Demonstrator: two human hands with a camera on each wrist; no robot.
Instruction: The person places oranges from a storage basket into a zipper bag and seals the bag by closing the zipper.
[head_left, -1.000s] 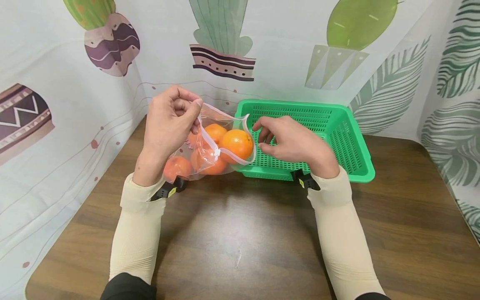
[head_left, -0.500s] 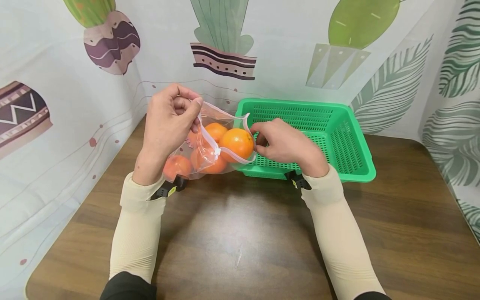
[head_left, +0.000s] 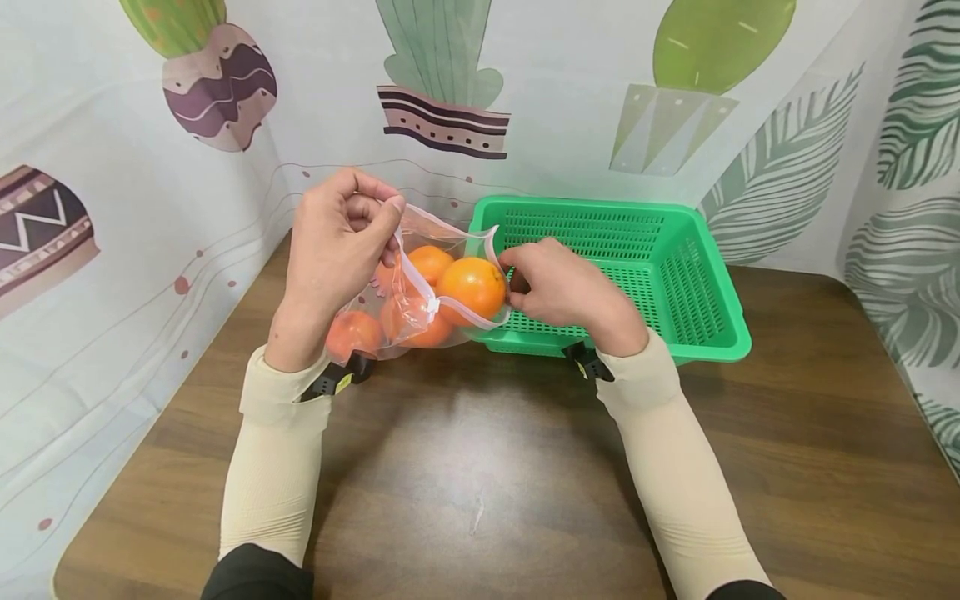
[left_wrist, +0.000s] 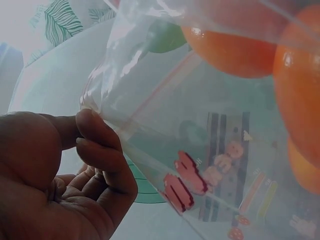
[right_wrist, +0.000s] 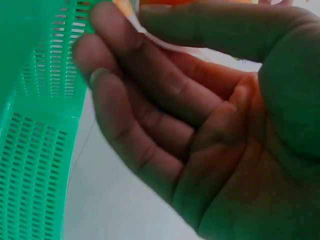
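My left hand (head_left: 337, 242) pinches the rim of a clear zip bag (head_left: 420, 283) with a pale pink closure and a white slider. Several oranges (head_left: 472, 287) lie in the bag, one of them right at its gaping mouth. In the left wrist view, thumb and finger meet on the bag's corner, and pink printed figures (left_wrist: 187, 172) show on the film. At the bag's right edge, my right hand (head_left: 558, 283) has its bent fingers beside the front orange. The right wrist view shows a gap between thumb and forefinger; whether they touch the bag is unclear.
A green slotted plastic basket (head_left: 727, 321) stands behind and right of the bag, partly under my right hand. Both rest on a brown wooden table (head_left: 480, 467). A cloth with printed cacti (head_left: 442, 125) hangs behind.
My right hand has moved a little left, up to the bag's edge by the front orange. The left hand, bag and oranges have hardly moved.
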